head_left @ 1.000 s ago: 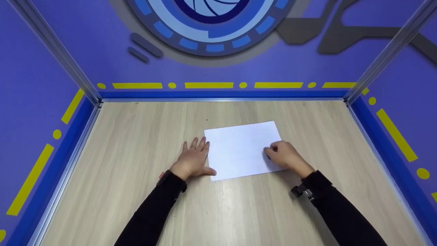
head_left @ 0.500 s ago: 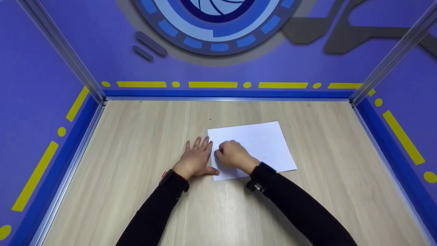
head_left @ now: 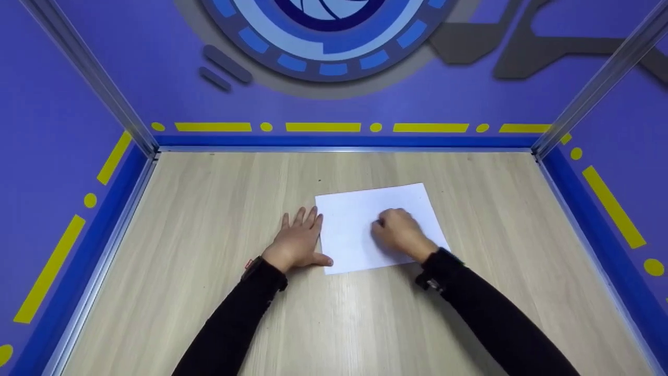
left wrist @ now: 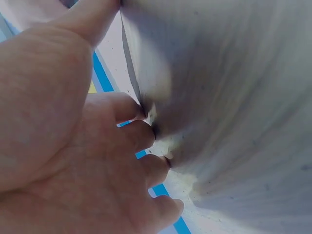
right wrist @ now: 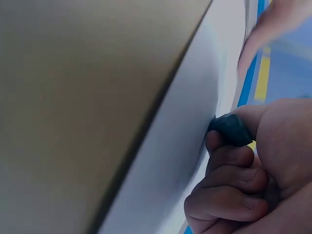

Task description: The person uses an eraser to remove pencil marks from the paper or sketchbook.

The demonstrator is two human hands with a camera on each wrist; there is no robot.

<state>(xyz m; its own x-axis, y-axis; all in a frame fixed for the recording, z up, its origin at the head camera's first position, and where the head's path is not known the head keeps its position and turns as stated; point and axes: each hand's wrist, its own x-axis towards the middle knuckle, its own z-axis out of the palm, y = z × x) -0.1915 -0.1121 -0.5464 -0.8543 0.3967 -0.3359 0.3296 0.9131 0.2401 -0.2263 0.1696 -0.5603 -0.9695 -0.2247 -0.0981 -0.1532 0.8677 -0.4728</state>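
Note:
A white sheet of paper (head_left: 347,219) lies slightly skewed on the wooden table. At its left edge my left hand (head_left: 297,243) is spread flat, the thumb over the near left corner and the fingertips along the side. My right hand (head_left: 401,232) is on the right half of the sheet with its fingers curled. In the right wrist view, the thumb and index finger pinch a small dark teal block (right wrist: 231,129) whose end meets the paper. The head view does not show this block, hidden by the hand. No marks stand out on the sheet.
The pale wood table (head_left: 235,193) is enclosed by purple-blue panels (head_left: 334,112) at the back and both sides. Metal rails (head_left: 344,150) run along the panel bottoms. Black sleeves and wrist-worn cameras are on both arms.
My right hand swept left across the sheet to near the left hand, then came back right to the right half. The left hand and the paper have stayed in place.

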